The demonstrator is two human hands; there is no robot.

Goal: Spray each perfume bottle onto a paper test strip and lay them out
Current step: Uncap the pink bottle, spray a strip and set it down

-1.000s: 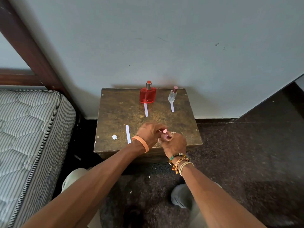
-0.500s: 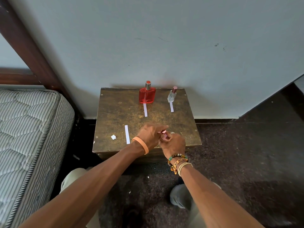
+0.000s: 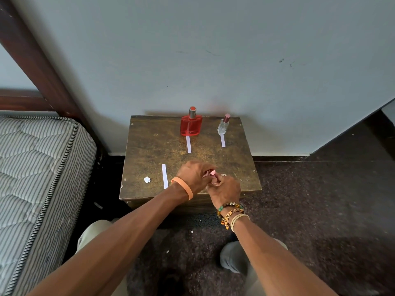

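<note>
Small pink-capped perfume bottle (image 3: 211,173) sits between your left hand (image 3: 193,175) and right hand (image 3: 224,189) at the table's (image 3: 149,146) near edge, fingers curled shut around it, unchanged over the last second. Spare test strip (image 3: 164,176) lies unused just left; two bottles already have strips.

Both forearms are bare, without sleeves. The left wrist wears an orange band (image 3: 185,190). The right wrist carries beaded bracelets (image 3: 229,207), a printed band and pale cords; one finger bears a ring (image 3: 223,175).
</note>
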